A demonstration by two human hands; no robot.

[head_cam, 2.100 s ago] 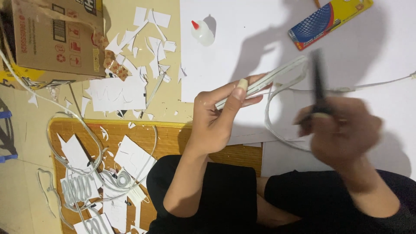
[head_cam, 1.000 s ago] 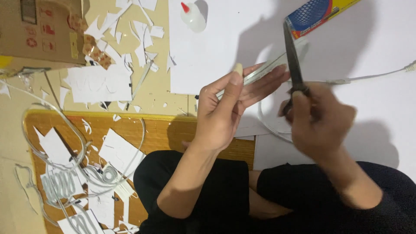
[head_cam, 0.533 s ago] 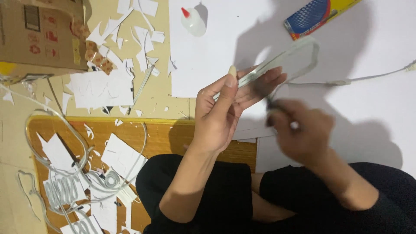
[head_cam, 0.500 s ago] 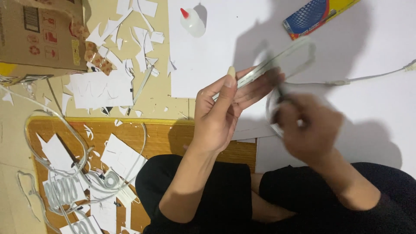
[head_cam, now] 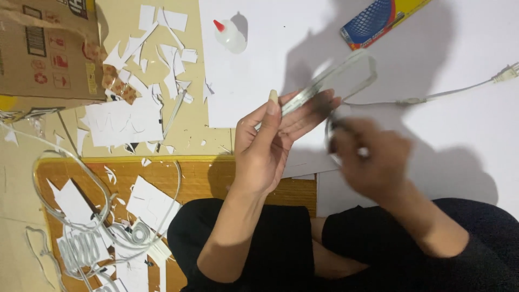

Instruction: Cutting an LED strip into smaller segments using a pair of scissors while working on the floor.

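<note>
1. Head view is looking down on a person sitting cross-legged on the floor, working over a large white sheet [head_cam: 254, 65] with both bare hands.
2. Left hand [head_cam: 270, 140] is holding a clear flexible strip [head_cam: 338, 81] up above the sheet, the fingers closing around its near end and the thumb lying straight along it.
3. Strip is running up and to the right from that hand, bending round into a loop near the top; a white cord with a plug [head_cam: 505, 73] is trailing off to the right across the sheet.
4. Right hand [head_cam: 373, 162] is blurring with motion just beside the loop; it is curling as if around something dark and thin, but what it is gripping cannot be told.
5. Work is looking part way along: many white paper scraps [head_cam: 157, 43] are already lying cut on the floor to the left, and more strip is lying coiled [head_cam: 81, 243] on a woven mat, so trimming or fitting of the strip in hand seems unfinished.
6. Glue bottle with a red tip [head_cam: 227, 33] is lying well apart at the top of the sheet, and a blue and yellow packet [head_cam: 378, 21] is lying near the top edge.
7. Cardboard box [head_cam: 43, 48] is standing at the upper left, beside the scraps.
</note>
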